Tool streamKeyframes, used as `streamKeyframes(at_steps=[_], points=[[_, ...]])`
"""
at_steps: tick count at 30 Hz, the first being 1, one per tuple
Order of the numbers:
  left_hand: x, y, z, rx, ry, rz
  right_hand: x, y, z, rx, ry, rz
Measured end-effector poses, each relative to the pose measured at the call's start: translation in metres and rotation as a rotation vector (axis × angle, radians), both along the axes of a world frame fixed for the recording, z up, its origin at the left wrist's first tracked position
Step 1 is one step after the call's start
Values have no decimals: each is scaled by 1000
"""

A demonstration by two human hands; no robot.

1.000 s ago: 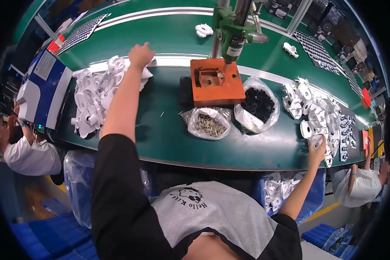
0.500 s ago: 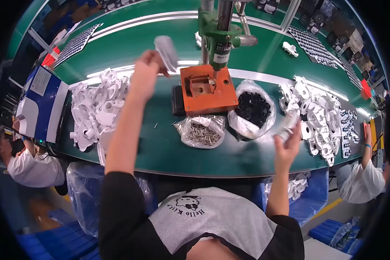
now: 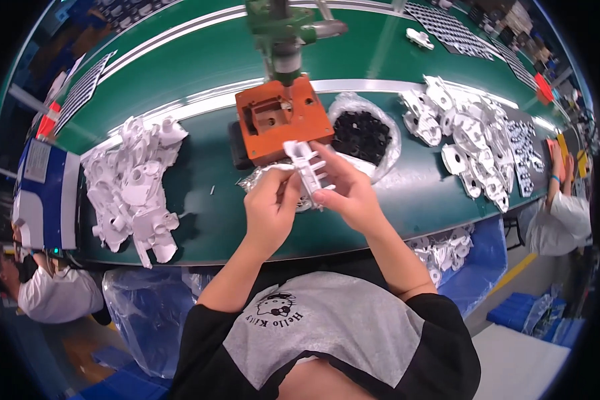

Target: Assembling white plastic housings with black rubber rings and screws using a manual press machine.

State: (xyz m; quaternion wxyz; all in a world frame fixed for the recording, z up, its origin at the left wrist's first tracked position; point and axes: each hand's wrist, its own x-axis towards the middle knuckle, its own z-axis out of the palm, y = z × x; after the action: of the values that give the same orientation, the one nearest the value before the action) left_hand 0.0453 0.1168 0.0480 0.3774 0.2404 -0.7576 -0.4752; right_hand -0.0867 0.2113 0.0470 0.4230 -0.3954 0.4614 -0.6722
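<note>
A white ribbed plastic part [image 3: 307, 172] is held above the bench in front of the orange fixture. My right hand [image 3: 350, 193] grips it from the right, thumb near its lower end. My left hand [image 3: 271, 203] is closed at the part's left edge; whether its fingers pinch the part or something small is hidden. Beneath my hands, a clear bag [image 3: 253, 179] of metal pins is mostly covered. Just beyond stands the orange fixture [image 3: 273, 150] with its open cavity, under the green drill press [image 3: 283, 33].
White plastic parts are heaped at left [image 3: 137, 193] and right [image 3: 477, 153]. A bag of black pieces [image 3: 361, 137] sits right of the fixture. One loose pin [image 3: 212, 190] lies on the bench. A blue-and-white machine [image 3: 43, 193] stands far left. Co-workers sit at both sides.
My left hand has come down from beside the press, and the pale piece it held there no longer shows. My right hand has brought its white part to the middle. The view has shifted.
</note>
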Motion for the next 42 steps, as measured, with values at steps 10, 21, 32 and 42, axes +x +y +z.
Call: streamKeyframes(at_steps=[10, 21, 32, 42], points=[[19, -5, 41, -519, -411, -539, 3, 0, -45, 141, -1002, 485], [19, -29, 21, -233, -224, -287, -27, 9, -10, 410, -320, 490], [-56, -122, -9, -1194, -377, 105, -130, -34, -63, 378, 1234, -675], [-47, -118, -27, -1112, -340, 56, -132, -27, -60, 407, 1132, -605]])
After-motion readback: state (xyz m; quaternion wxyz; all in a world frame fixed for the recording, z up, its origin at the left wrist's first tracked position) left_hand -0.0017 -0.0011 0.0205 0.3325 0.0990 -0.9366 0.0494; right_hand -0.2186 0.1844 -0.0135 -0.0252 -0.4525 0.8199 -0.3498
